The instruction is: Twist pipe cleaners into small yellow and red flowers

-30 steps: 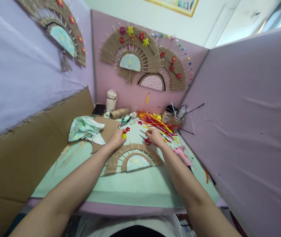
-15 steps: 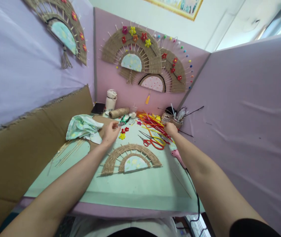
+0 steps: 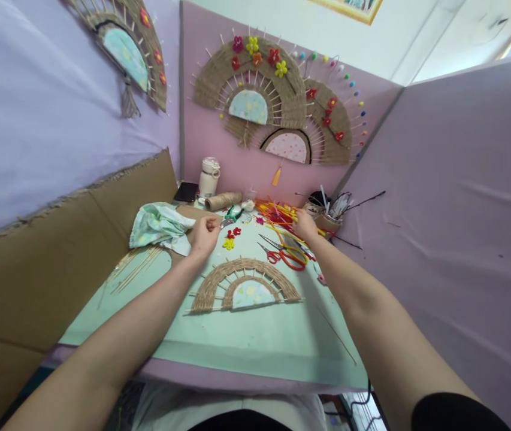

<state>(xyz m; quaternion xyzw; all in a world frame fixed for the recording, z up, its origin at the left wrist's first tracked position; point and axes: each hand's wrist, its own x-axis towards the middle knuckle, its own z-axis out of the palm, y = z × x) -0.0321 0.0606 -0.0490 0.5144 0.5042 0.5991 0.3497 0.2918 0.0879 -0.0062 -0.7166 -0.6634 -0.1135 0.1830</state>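
My left hand (image 3: pixel 205 237) is above the table with its fingers curled together, close to the jaws of green-handled pliers (image 3: pixel 232 216). Anything between those fingers is too small to make out. My right hand (image 3: pixel 305 225) reaches into a heap of red, orange and yellow pipe cleaners (image 3: pixel 277 215), fingers closed around some, partly hidden. Below the hands lies a half-round fan (image 3: pixel 212 290) of sticks wound with twine, with a floral fabric centre. Small red flowers (image 3: pixel 233 233) and a yellow flower (image 3: pixel 229 243) lie between my hands. Scissors (image 3: pixel 293 259) sit near my right wrist.
Crumpled floral fabric (image 3: pixel 159 224) lies on the left, beside thin sticks (image 3: pixel 141 269). Behind stand a twine roll (image 3: pixel 223 200), a white bottle (image 3: pixel 209 176) and a holder with twigs (image 3: pixel 329 224). A pink-handled tool (image 3: pixel 322 279) is mostly under my right forearm. Finished fans (image 3: pixel 248 78) hang behind.
My right hand has moved deeper into the pipe cleaners, to the left. My left fingers have drawn slightly back from the pliers. The view has shifted, so everything appears further right.
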